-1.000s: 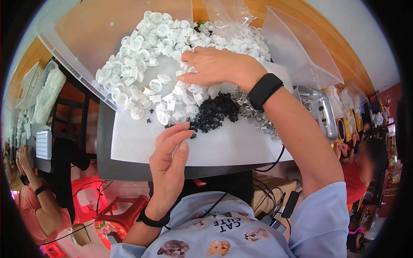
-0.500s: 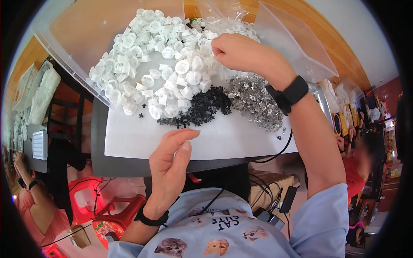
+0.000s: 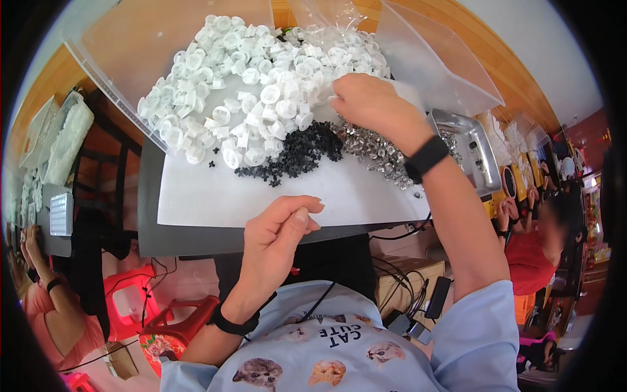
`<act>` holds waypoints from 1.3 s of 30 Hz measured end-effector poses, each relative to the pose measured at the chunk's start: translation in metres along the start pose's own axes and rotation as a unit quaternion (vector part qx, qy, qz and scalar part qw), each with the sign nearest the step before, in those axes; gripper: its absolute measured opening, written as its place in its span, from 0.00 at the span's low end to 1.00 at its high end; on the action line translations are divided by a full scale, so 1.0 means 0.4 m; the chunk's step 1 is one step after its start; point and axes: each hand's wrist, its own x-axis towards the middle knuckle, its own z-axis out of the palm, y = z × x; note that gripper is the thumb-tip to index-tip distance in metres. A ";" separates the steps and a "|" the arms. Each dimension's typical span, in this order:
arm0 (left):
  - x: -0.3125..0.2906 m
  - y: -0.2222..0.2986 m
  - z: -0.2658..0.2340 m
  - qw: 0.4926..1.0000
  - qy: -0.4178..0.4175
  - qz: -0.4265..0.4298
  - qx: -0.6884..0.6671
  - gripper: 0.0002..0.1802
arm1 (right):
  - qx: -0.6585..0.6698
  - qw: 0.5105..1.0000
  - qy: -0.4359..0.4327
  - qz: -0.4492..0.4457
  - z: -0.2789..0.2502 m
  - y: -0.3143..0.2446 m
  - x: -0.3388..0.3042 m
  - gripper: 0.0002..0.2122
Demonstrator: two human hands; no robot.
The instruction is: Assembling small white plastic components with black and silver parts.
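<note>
A large heap of white round plastic caps (image 3: 196, 85) covers the far part of the table. Beside it, nearer me, lie a pile of small black cross-shaped pieces (image 3: 297, 157) and a pile of small shiny metal pieces (image 3: 385, 160). My right hand (image 3: 373, 108) is closed, held over the far edge of the metal pile, beside the white caps; its fingertips are tucked out of sight. My left hand (image 3: 277, 228) hovers over the near edge of the white sheet (image 3: 209, 202), thumb and fingers pressed together; whatever they hold is hidden.
A metal tray (image 3: 486, 176) sits right of my right forearm. Clear plastic panels (image 3: 431, 59) stand at the far side. Cables hang by a cardboard box (image 3: 408, 274) below the table. Red stools (image 3: 134, 300) stand lower left. People work at both sides.
My right hand has come nearer to me and slightly right, from the white caps towards the metal pile. My left hand has shifted right. The view has moved slightly, revealing more of the metal tray.
</note>
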 end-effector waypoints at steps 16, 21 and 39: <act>0.041 -0.017 0.013 0.990 0.012 -0.049 -0.132 0.17 | 0.540 0.837 -0.047 0.074 -0.010 -0.183 -0.270 0.06; 0.033 -0.029 0.023 0.992 0.018 -0.036 -0.118 0.16 | 0.608 0.787 -0.033 0.099 0.003 -0.180 -0.285 0.08; 0.048 -0.007 0.006 0.977 0.017 -0.087 -0.195 0.13 | 0.651 0.756 0.063 0.034 0.065 -0.180 -0.314 0.03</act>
